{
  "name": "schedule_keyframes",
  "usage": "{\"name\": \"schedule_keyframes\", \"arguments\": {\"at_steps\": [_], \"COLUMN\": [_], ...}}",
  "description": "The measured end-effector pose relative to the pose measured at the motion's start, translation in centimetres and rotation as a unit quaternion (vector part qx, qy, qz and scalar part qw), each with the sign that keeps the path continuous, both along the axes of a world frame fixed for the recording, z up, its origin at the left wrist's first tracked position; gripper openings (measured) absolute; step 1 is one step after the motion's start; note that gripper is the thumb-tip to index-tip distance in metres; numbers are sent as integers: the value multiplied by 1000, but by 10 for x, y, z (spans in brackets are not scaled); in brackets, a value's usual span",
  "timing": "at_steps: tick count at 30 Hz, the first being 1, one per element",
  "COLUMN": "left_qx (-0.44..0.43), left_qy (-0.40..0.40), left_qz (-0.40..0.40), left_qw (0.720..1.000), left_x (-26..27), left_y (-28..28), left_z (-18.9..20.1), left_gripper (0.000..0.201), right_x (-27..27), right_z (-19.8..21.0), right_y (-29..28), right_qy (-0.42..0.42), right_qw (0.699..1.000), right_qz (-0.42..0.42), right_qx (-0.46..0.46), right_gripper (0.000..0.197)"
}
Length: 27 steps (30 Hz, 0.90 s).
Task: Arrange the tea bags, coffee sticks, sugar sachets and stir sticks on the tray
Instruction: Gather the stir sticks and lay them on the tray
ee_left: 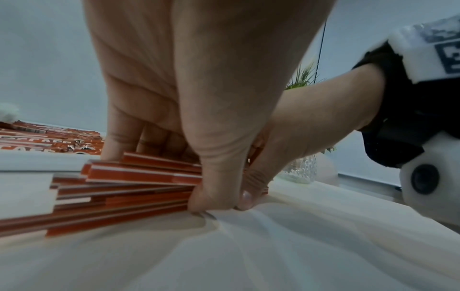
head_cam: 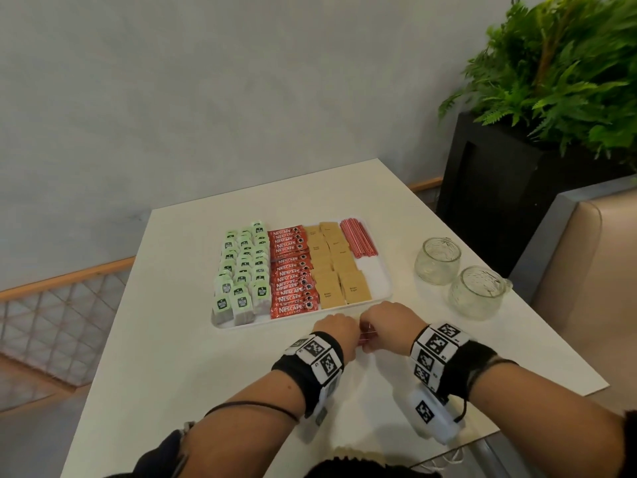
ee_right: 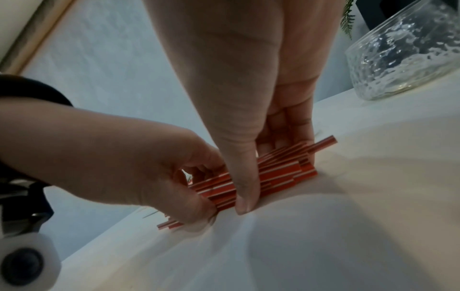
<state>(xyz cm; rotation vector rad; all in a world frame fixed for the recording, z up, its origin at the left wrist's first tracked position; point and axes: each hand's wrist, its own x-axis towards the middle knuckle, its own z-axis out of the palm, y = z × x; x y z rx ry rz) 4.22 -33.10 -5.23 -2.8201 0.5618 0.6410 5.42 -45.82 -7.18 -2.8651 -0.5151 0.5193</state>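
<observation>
Both hands meet on the table just in front of the white tray [head_cam: 385,270]. Between them lies a bundle of red-and-white stir sticks [ee_left: 139,177] [ee_right: 278,173], flat on the tabletop. My left hand [head_cam: 339,331] pinches one end of the bundle with thumb and fingers; my right hand [head_cam: 387,326] pinches the other end. The tray carries rows of green tea bags [head_cam: 243,274], red coffee sticks [head_cam: 293,274], brown sugar sachets [head_cam: 336,267] and a pile of stir sticks [head_cam: 358,241] at its far right. The head view hides most of the held bundle behind the hands.
Two empty patterned glass jars [head_cam: 437,260] [head_cam: 477,291] stand on the white table [head_cam: 193,357] to the right of the tray. A black planter with a fern [head_cam: 551,81] and a beige seat [head_cam: 586,263] lie beyond the table's right edge.
</observation>
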Motion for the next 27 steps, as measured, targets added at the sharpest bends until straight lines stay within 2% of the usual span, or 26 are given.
{"name": "schedule_keyframes", "arguments": {"at_steps": [11, 14, 17, 22, 27], "left_qx": [-17, -69, -140, -273, -361], "left_qy": [25, 54, 74, 59, 86], "left_qz": [-7, 10, 30, 47, 102], "left_qw": [1000, 996, 987, 959, 923], "left_x": [-4, -5, -1, 8, 12], "left_y": [1, 3, 4, 0, -1], "left_z": [-4, -4, -2, 16, 23], "left_gripper": [32, 35, 34, 35, 32], "right_x": [-7, -1, 8, 20, 27], "right_z": [-3, 9, 33, 66, 82], "right_y": [-4, -12, -25, -41, -50], "right_qy": [58, 77, 56, -32, -38], "right_qw": [998, 995, 994, 990, 975], "right_qz": [24, 47, 49, 34, 22], "right_qx": [30, 50, 79, 131, 217], "right_gripper": [26, 17, 6, 20, 43]}}
